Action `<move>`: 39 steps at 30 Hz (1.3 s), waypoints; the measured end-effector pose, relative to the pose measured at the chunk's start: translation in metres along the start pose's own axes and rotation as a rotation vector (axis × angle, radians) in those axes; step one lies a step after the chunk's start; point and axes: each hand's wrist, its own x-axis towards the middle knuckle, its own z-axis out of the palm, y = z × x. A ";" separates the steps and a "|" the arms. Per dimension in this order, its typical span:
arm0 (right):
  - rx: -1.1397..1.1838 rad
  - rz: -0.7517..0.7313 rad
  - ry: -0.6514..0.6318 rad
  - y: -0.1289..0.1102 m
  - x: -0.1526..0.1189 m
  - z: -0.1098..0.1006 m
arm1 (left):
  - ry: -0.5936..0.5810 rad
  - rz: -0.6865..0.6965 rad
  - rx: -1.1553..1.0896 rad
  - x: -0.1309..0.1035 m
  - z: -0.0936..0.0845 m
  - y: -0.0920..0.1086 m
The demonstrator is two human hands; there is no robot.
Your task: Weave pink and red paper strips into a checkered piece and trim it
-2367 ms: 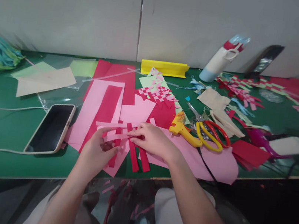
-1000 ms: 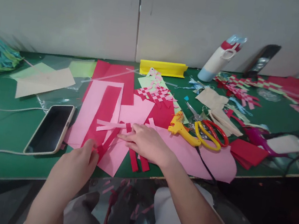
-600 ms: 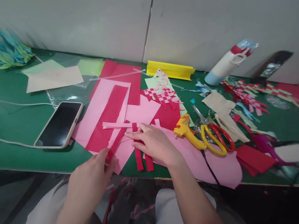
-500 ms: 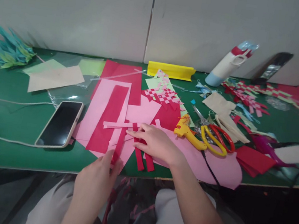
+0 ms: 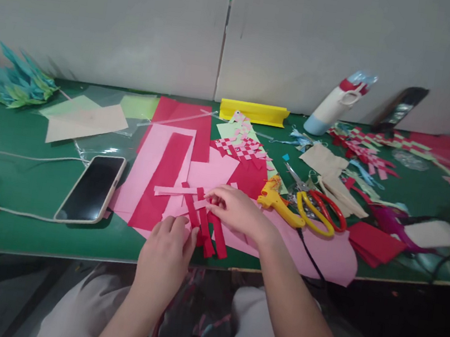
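Several red paper strips [image 5: 219,236] lie side by side near the table's front edge, crossed by pink strips [image 5: 173,191]. My left hand [image 5: 169,244] is low over their left side, its fingers bent and close to a red strip; what lies under the fingertips is hidden. My right hand [image 5: 230,206] has thumb and fingers pinched at the end of a short pink strip that crosses the red ones. Beneath are pink sheets [image 5: 212,172] and a red sheet [image 5: 157,181]. Small woven red-and-pink paper pieces [image 5: 247,148] rest behind the strips.
A phone [image 5: 91,189] lies left. To the right are a yellow glue gun [image 5: 281,204], scissors [image 5: 315,211], folded red paper [image 5: 375,244] and a tilted bottle [image 5: 335,107]. A yellow folded strip [image 5: 254,113] stands by the wall. Teal paper leaves [image 5: 18,78] are at the far left.
The left red strip has moved right and now slants beside the other red strips. My left hand has shifted right with it. My right hand's fingers have drawn together at the pink strip.
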 end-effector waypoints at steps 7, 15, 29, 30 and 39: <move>-0.152 0.034 0.063 0.002 0.002 -0.002 | -0.172 -0.216 0.171 0.018 0.005 0.023; -0.150 0.037 -0.004 0.004 0.001 0.003 | -0.286 -0.333 0.202 0.036 -0.003 0.038; -0.182 0.041 0.007 0.008 0.004 0.004 | -0.506 -0.256 0.082 0.044 -0.014 0.018; -0.182 0.039 0.009 0.008 0.004 0.004 | -0.521 -0.253 0.055 0.043 -0.014 0.018; -0.147 0.031 0.009 0.004 0.003 0.003 | -0.512 -0.223 0.064 0.034 -0.015 0.020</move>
